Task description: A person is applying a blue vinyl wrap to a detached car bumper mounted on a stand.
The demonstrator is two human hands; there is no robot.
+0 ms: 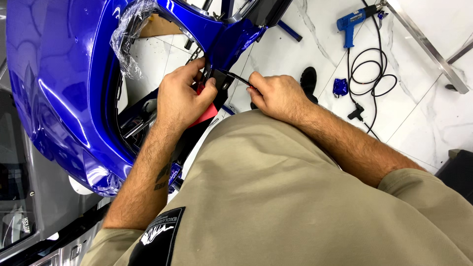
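Note:
A glossy blue car bumper (pixel 64 74) fills the left of the head view, with a strip of clear film (pixel 129 39) peeling from its upper edge. My left hand (pixel 182 96) presses a red squeegee card (pixel 206 114) against a black trim piece (pixel 220 79) at the bumper's inner edge. My right hand (pixel 276 94) grips a thin dark tool (pixel 239 79) with a red handle, its tip touching the same black piece. Both hands sit close together, just above my beige shirt.
A blue heat gun (pixel 351 22) with a coiled black cable (pixel 372 79) lies on the white marble floor at upper right. A small blue item (pixel 340 87) rests beside a black shoe (pixel 309 81). A metal stand leg (pixel 426 44) crosses the top right. Grey car body at lower left.

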